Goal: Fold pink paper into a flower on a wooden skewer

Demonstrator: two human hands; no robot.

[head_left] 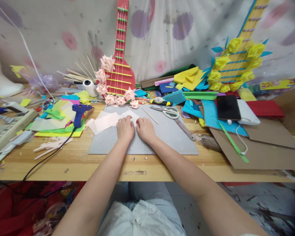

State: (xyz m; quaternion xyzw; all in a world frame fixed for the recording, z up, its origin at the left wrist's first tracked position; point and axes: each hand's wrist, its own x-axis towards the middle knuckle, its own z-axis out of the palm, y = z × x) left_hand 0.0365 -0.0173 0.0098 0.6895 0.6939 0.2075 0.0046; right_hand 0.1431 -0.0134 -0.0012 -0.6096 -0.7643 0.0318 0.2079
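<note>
My left hand point(125, 128) and my right hand point(145, 129) rest side by side on a grey cutting mat point(174, 141). Between and beyond their fingertips lies a pale pink piece of paper point(129, 113). Both hands have bent fingers closed at its near edge, though the fingertips are partly hidden. Left of them, more pale pink paper pieces point(104, 123) overlap on the mat. To the right are a thin wooden stick point(149, 115), white-handled scissors point(170, 112) and a metal ruler point(184, 129).
A red paper guitar point(123, 73) with pink flowers stands behind the mat; a yellow one point(233, 67) is at right. A blue glue gun point(80, 114) lies on coloured paper at left, its cord crossing the table. Cardboard point(260, 150) and a phone point(228, 107) lie at right.
</note>
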